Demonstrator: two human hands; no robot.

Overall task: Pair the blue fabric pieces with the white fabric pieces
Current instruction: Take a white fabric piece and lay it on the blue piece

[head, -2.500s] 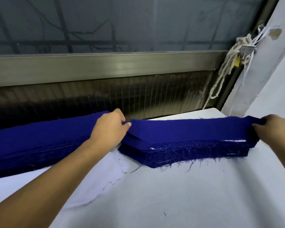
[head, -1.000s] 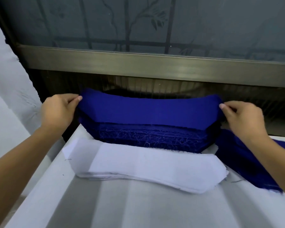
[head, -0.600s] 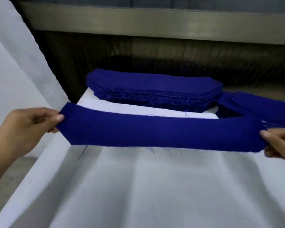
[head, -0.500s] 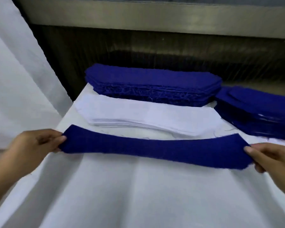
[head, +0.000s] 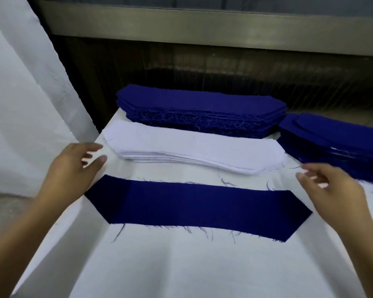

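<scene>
Blue piece point(head: 198, 205) lies flat between left hand point(head: 71, 168) and right hand point(head: 334, 190).

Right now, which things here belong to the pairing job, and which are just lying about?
Job: single blue piece, white stack, rear blue stack, right blue stack.
Just there: metal rail, white sheet hanging at left.
</scene>
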